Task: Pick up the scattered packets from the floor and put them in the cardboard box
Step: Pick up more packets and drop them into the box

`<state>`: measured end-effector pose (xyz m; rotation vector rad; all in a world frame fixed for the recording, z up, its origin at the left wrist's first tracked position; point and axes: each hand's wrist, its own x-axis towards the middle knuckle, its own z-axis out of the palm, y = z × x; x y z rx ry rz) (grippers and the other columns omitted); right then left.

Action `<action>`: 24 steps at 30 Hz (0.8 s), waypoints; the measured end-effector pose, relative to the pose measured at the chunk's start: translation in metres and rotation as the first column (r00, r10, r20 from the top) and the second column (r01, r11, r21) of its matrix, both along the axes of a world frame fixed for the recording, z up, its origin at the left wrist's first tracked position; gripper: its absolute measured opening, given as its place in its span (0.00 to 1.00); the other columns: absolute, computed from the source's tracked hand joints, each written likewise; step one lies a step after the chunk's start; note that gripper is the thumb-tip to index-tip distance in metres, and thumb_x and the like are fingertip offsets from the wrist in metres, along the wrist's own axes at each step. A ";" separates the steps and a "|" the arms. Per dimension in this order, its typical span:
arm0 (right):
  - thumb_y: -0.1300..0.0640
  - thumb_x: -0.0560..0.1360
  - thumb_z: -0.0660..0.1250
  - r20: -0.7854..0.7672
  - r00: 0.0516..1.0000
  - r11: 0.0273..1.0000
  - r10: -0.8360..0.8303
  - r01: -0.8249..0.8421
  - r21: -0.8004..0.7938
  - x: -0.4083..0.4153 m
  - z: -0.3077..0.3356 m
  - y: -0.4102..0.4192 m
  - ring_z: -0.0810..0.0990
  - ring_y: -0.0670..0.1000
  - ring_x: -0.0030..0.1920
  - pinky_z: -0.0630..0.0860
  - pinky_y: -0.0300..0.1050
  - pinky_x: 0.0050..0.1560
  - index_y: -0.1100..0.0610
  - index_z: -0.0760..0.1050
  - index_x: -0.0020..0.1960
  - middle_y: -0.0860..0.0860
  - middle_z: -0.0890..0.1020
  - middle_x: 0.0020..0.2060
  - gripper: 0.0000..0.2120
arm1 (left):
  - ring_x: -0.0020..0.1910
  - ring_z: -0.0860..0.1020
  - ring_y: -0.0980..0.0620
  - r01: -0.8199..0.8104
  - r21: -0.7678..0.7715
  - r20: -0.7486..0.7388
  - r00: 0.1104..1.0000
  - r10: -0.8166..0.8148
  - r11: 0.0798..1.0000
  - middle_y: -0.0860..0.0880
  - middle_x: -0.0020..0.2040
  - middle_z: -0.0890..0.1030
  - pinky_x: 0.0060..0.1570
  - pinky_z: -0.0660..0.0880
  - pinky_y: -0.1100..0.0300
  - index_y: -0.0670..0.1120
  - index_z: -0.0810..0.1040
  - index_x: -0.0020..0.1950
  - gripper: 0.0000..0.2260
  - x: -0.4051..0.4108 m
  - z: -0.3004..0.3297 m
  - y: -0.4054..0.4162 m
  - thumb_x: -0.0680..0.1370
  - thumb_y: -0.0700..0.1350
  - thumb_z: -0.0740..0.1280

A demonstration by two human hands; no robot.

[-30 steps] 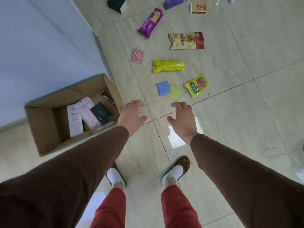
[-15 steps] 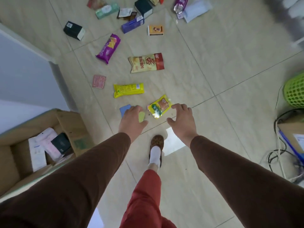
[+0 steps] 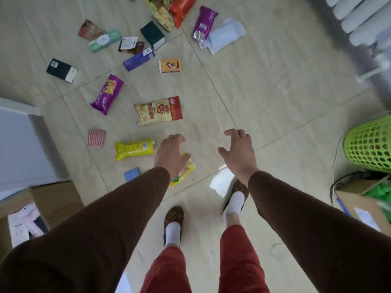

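Observation:
Several packets lie scattered on the tiled floor. My left hand (image 3: 171, 153) hovers open, fingers spread, over a small yellow snack packet (image 3: 184, 173), just right of a long yellow packet (image 3: 134, 149). My right hand (image 3: 239, 151) hangs open over bare tile, holding nothing. Farther off lie a yellow-and-red chip bag (image 3: 159, 110), a purple packet (image 3: 107, 94), a pink striped sachet (image 3: 97, 138) and a blue square sachet (image 3: 132, 174). The cardboard box (image 3: 53, 199) stands at the lower left, with several packets inside; my left sleeve hides part of it.
More packets and small boxes crowd the far floor, among them a black box (image 3: 61, 70) and an orange box (image 3: 170, 65). A green mesh basket (image 3: 370, 144) and another carton (image 3: 359, 199) with cables stand at right. A white wall corner (image 3: 19, 140) is at left.
I have stepped forward from the box toward the packets; the box slid to the lower left of view. Both hands moved out over the floor, the left now above the small yellow packet.

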<state>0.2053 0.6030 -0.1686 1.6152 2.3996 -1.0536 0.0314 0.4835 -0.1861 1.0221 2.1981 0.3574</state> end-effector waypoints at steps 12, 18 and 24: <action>0.57 0.74 0.69 -0.015 0.995 0.995 0.098 -0.097 0.022 -0.021 -0.013 0.210 0.69 0.56 0.64 0.72 0.50 0.61 0.56 0.71 0.68 0.53 0.73 0.64 0.23 | 0.61 0.75 0.46 -0.106 0.050 -0.016 0.994 0.107 0.993 0.47 0.61 0.77 0.60 0.72 0.50 0.45 0.74 0.65 0.21 -0.012 -0.001 0.186 0.75 0.46 0.74; 0.57 0.74 0.69 -0.035 0.989 0.989 0.147 -0.146 0.020 -0.079 -0.018 0.288 0.68 0.54 0.65 0.69 0.46 0.63 0.56 0.70 0.70 0.52 0.72 0.65 0.25 | 0.62 0.74 0.45 -0.161 0.024 0.007 0.987 0.161 0.987 0.46 0.63 0.76 0.61 0.72 0.49 0.44 0.74 0.66 0.21 -0.059 -0.012 0.252 0.75 0.46 0.73; 0.56 0.75 0.70 -0.012 0.983 0.983 0.184 -0.184 -0.008 -0.133 -0.030 0.367 0.68 0.55 0.66 0.68 0.46 0.63 0.56 0.68 0.72 0.53 0.72 0.65 0.26 | 0.64 0.73 0.46 -0.196 -0.010 0.016 0.980 0.196 0.981 0.46 0.64 0.76 0.64 0.72 0.48 0.45 0.73 0.67 0.21 -0.112 -0.022 0.315 0.75 0.47 0.73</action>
